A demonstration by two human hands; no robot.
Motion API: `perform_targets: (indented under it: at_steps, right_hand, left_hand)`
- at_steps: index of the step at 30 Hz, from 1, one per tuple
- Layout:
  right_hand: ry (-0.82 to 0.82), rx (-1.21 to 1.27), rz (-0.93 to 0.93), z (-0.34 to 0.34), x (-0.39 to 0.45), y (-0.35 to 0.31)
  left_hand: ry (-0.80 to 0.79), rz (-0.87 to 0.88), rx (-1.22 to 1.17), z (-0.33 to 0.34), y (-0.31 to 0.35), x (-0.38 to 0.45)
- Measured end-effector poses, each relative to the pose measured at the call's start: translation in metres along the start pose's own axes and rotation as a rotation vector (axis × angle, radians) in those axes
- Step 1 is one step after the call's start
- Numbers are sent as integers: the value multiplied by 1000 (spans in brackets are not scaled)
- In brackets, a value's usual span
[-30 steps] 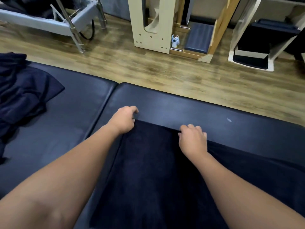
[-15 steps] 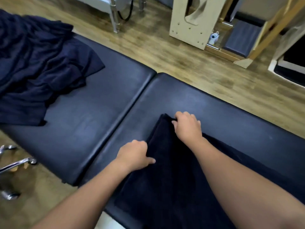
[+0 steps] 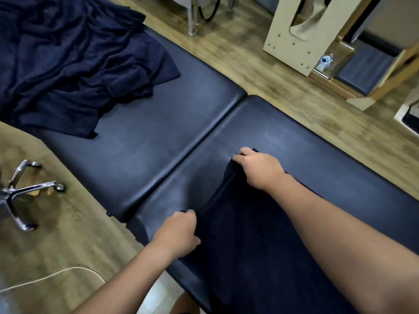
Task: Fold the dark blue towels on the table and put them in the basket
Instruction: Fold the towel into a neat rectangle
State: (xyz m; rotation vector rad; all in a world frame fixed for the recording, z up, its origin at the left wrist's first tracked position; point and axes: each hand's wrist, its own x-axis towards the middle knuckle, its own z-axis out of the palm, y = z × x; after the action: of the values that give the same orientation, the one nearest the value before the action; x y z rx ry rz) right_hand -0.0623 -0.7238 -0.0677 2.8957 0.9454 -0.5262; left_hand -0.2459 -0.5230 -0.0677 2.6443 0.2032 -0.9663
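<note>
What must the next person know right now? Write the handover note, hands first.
Left hand grips the near corner of the towel spread on the table.
Right hand grips its far corner.
The pile of unfolded towels lies at the table's left end.
Done: the towel is laid out; how far it is folded cannot be told.
Left: fold it, fold the pile, basket everything. No basket in view.

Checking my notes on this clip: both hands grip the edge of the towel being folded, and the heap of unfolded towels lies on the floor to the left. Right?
Not quite. The head view shows the heap of unfolded towels on the table, not the floor. Left hand and right hand do grip the towel.
</note>
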Motion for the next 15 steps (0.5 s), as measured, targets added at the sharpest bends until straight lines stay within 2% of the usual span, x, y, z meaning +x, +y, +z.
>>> perform_targets:
  at_steps: [3,9,15]
  right_hand:
    - [9,2,95,3,-4,-1]
    - [43,-66,187,-24,-35,12]
    - [148,-75,212,-20,-107,68]
  left_hand:
    - [9,63,0,2,-2,-1]
    - [-77,141,-315,-9,8,-22]
    - [-4,345,-220,0,71,-63]
